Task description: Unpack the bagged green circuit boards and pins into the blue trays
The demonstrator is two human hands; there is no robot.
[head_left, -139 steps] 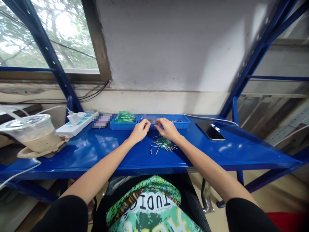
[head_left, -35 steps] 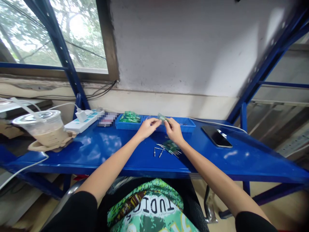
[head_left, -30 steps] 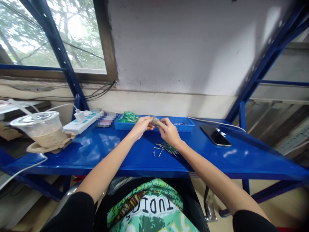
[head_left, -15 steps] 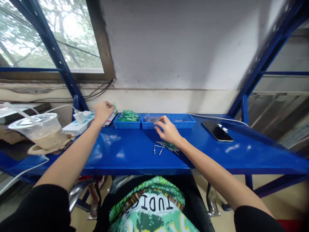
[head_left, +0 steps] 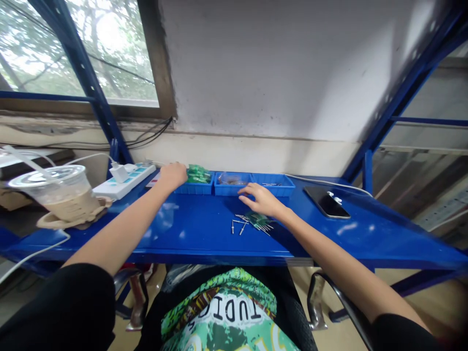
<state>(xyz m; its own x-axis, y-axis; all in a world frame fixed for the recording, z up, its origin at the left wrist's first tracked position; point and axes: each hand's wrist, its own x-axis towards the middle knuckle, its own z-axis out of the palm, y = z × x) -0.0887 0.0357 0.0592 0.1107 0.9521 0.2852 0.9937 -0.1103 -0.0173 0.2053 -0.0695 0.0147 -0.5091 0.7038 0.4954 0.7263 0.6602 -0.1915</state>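
My left hand is at the left end of the blue bin that holds green plastic packets. Its fingers curl away from me, so whether anything is in them is hidden. My right hand hovers in front of the bins with thumb and fingers apart, nothing visible between them. Below it on the table lie a green packet of pop rivets and a few loose rivets. A middle bin contains a clear plastic bag. Thin metal pieces lie in the right bin.
On the left stand a lidded drink cup in a cardboard holder and a white power strip with a charger. A phone with white earbuds lies at right on the blue table. A white cable runs behind the bins.
My left hand has moved right and down to the packet bin; the small green packet at its fingers no longer shows. My right hand has shifted slightly right and lower, its fingers spreading.
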